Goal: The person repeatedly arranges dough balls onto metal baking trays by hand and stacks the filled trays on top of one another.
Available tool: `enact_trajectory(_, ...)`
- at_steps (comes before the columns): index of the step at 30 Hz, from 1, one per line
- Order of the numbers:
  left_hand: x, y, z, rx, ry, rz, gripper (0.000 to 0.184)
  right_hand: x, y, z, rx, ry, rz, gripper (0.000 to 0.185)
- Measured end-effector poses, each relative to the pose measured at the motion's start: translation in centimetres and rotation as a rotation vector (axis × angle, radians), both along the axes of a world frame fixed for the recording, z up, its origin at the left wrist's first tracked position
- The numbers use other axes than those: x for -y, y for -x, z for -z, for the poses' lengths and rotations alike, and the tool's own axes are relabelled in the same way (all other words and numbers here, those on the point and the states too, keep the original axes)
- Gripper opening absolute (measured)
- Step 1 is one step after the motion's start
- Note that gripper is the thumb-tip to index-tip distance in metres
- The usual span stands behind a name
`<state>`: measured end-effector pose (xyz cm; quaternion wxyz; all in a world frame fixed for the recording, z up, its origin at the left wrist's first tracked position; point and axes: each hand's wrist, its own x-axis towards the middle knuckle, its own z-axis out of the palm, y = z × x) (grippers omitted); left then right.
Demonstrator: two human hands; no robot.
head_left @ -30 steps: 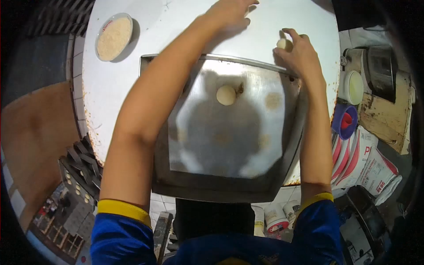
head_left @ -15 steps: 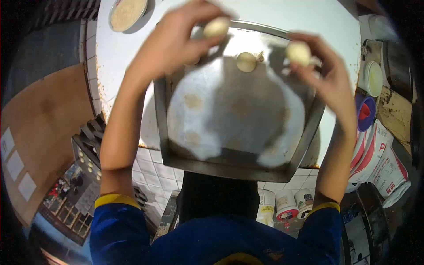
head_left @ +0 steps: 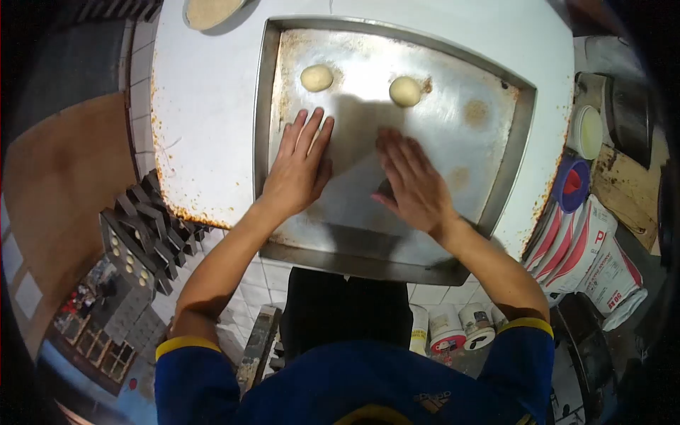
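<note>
Two round, pale dough balls (head_left: pixel 316 78) sit apart, maybe so they won't stick; nobody can tell whether the palm-down left hand (head_left: pixel 294 173) or right hand (head_left: pixel 418 188) holds anything.

Two dough balls (head_left: pixel 316 78) up around 12 and 1 o'clock are plain creamy yellow. Tray (head_left: pixel 263 142) is silvery grey with blotchy brown stains, and the table (head_left: pixel 205 106) is white, speckled rusty orange along its 9 o'clock edge. Shirt (head_left: pixel 340 382) at 6 is dark blue, yellow trim (head_left: pixel 188 344) on the sleeves, over black trousers (head_left: pixel 347 312). Floor tiles (head_left: pixel 248 297) near 7 are white in a grid. Purple tub (head_left: pixel 579 195) at 3 has something red (head_left: pixel 571 180) inside; just past it, white sacks (head_left: pixel 595 241) with pinkish-red stripes and lettering. Brown board (head_left: pixel 67 170) way out at 9.
</note>
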<state>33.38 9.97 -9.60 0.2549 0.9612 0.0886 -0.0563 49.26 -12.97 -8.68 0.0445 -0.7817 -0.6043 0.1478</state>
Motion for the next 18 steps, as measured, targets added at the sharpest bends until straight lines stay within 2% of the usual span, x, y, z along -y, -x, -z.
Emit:
enact_trajectory(2, 0.1, -0.2, 0.2, -0.024, -0.006, -0.025, 0.086, 0.3, 0.0, 1.4, -0.008, 0.005, -0.039, 0.088)
enact_trajectory(4, 0.0, -0.8, -0.6, -0.004, -0.018, -0.021, 0.086, 0.5, -0.8, 1.0, -0.038, -0.034, -0.022, 0.085)
enact_trajectory(6, 0.0, -1.7, -2.1, -0.071, 0.081, -0.063, 0.086, 0.3, -2.3, 0.3, -0.407, -0.165, 0.035, 0.078)
enact_trajectory(7, 0.1, -2.4, -3.7, -0.049, 0.169, -0.109, 0.081, 0.3, -3.3, -0.1, -0.613, -0.195, 0.088, 0.068)
enact_trajectory(8, -0.3, -3.8, -4.4, -0.035, 0.161, -0.100, 0.081, 0.1, -4.8, -0.9, -0.598, -0.206, 0.092, 0.068)
enact_trajectory(10, -1.0, -6.5, -5.4, 0.175, 0.246, -0.048, 0.073, -0.1, -8.1, -3.2, -1.022, -0.366, 0.394, 0.054)
enact_trajectory(11, -0.8, -8.4, -6.0, 0.255, 0.256, -0.077, 0.066, 0.0, -9.9, -4.2, -1.019, -0.371, 0.396, 0.054)
enact_trajectory(13, -1.3, -12.9, -6.8, 0.284, 0.263, -0.103, 0.066, -0.4, -14.2, -5.6, -0.695, -0.452, 0.421, 0.038)
enact_trajectory(15, -2.1, -17.9, -7.0, 0.389, 0.235, -0.117, 0.064, -1.4, -17.5, -6.3, -0.547, -0.614, 0.514, 0.030)
enact_trajectory(18, -3.6, -25.3, -5.5, 0.570, 0.223, -0.117, 0.061, -2.4, -22.0, -5.6, -0.396, -0.664, 0.550, 0.034)
